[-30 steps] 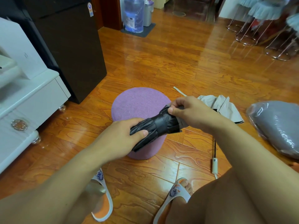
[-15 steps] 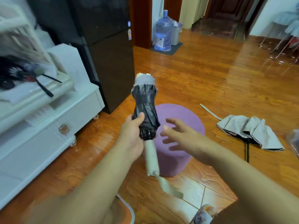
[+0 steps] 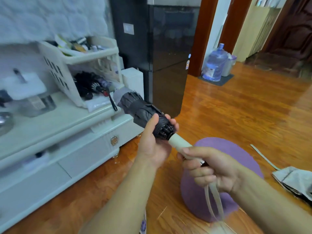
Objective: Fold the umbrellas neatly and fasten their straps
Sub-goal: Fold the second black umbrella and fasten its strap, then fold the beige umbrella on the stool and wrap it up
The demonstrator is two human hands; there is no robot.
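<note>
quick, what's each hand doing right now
Left hand: gripping the folded black umbrella at the canopy's lower end.
Right hand: closed around the umbrella's beige handle.

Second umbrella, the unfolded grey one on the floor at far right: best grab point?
Probably the loose canopy folds of the grey umbrella, pinched from above: it lies flat and crumpled on the floor, with no raised part showing. Its handle is out of frame, so that option cannot be judged.

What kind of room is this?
Likely a home living area: glossy wooden floor, a dark fridge, a white cabinet holding a cluttered basket, and a water jug by the doorway.
</note>
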